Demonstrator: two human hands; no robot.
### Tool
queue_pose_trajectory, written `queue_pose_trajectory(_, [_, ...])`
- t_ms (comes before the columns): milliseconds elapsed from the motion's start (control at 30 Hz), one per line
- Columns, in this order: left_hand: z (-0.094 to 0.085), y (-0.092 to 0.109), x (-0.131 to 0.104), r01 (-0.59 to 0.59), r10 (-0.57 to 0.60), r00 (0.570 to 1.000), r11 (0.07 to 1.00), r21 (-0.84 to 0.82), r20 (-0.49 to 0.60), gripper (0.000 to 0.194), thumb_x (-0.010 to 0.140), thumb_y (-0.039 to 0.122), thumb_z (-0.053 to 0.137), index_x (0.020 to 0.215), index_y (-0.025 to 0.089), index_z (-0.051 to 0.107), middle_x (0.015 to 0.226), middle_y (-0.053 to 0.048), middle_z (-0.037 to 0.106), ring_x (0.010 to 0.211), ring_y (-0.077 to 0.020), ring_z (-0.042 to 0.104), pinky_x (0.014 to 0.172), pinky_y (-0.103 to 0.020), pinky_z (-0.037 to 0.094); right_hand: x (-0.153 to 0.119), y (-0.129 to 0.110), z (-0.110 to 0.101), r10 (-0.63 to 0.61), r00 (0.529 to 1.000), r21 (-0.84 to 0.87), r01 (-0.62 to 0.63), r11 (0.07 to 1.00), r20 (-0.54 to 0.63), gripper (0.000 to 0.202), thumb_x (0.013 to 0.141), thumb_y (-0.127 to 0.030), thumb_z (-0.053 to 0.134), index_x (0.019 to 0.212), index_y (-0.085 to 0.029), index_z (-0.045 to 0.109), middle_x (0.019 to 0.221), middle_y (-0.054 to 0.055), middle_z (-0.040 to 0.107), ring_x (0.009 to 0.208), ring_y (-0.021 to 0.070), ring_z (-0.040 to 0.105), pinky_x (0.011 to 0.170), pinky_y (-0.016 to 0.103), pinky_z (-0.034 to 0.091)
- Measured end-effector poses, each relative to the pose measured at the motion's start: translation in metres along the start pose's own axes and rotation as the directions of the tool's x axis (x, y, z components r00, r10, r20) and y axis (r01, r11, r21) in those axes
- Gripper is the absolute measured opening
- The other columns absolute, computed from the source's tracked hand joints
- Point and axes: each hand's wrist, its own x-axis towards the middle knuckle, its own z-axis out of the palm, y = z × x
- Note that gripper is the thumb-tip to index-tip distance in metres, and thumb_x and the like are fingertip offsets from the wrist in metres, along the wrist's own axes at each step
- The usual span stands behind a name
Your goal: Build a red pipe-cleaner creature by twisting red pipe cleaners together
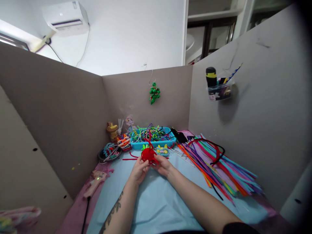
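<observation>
Between my two hands, above the blue cloth (151,201), is a red fuzzy ball (148,154) that looks made of pipe cleaners. One red strand stands up from its top. My left hand (140,169) grips the ball from its left side, fingers curled against the lower edge. On the other side my right hand (162,165) pinches the ball's right edge; the fingertips are partly hidden behind it. Loose red pipe cleaners (130,159) lie just left of the ball. A small blue-and-yellow fuzzy piece (162,150) sits right behind my right hand.
A blue tray (136,145) of tangled pipe cleaners stands at the back. Many coloured pipe cleaners (219,165) spread along the right, near tweezers or scissors (182,155). At left are a dark bowl (103,161) and a pink corded glue gun (95,183). Grey partitions (146,110) enclose the table.
</observation>
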Motion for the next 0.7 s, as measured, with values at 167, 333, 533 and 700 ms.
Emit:
queue_pose_trajectory(167, [0.002,-0.001,0.0,-0.03,0.029,0.999,1.0,-0.004,-0.04,0.05,0.062,0.018,0.074,0.106,0.019,0.05,0.099,-0.007,0.066,0.088,-0.0186,0.062,0.078,-0.03,0.046,0.001,0.0,-0.001,-0.045,0.998,-0.052,0.043,0.998,-0.034,0.031,0.061,-0.042,0.07,0.08,-0.019,0.061,0.077,0.005,0.067,0.075,0.0199,0.06,0.064,0.031,0.044])
queue_pose_trajectory(333, [-0.001,0.002,0.003,-0.06,0.06,0.994,0.998,0.001,-0.092,0.057,0.062,0.02,0.074,0.112,0.021,0.047,0.1,-0.006,0.065,0.09,-0.0191,0.062,0.081,-0.032,0.045,0.001,-0.003,0.0,-0.137,0.986,-0.352,0.095,0.931,-0.097,0.036,0.066,-0.052,0.062,0.076,-0.018,0.058,0.072,0.003,0.061,0.066,0.0169,0.054,0.062,0.03,0.041])
queue_pose_trajectory(533, [-0.004,0.004,0.006,-0.188,0.193,0.944,0.981,0.044,-0.268,0.065,0.059,0.022,0.076,0.114,0.025,0.041,0.094,-0.003,0.066,0.084,-0.0176,0.063,0.079,-0.031,0.046,-0.011,-0.004,0.01,-0.589,0.808,-0.732,0.396,0.554,-0.008,0.035,0.067,-0.042,0.065,0.094,-0.023,0.056,0.08,0.003,0.058,0.07,0.0175,0.05,0.066,0.03,0.041])
queue_pose_trajectory(700, [-0.003,0.002,0.005,-0.163,0.168,0.949,0.986,0.043,-0.265,0.062,0.062,0.024,0.074,0.113,0.024,0.039,0.09,-0.003,0.066,0.078,-0.0167,0.064,0.074,-0.031,0.048,-0.014,-0.007,0.019,-0.596,0.799,-0.787,0.415,0.457,0.075,0.012,0.073,-0.034,0.058,0.073,-0.023,0.062,0.077,0.004,0.062,0.076,0.0208,0.054,0.075,0.035,0.04])
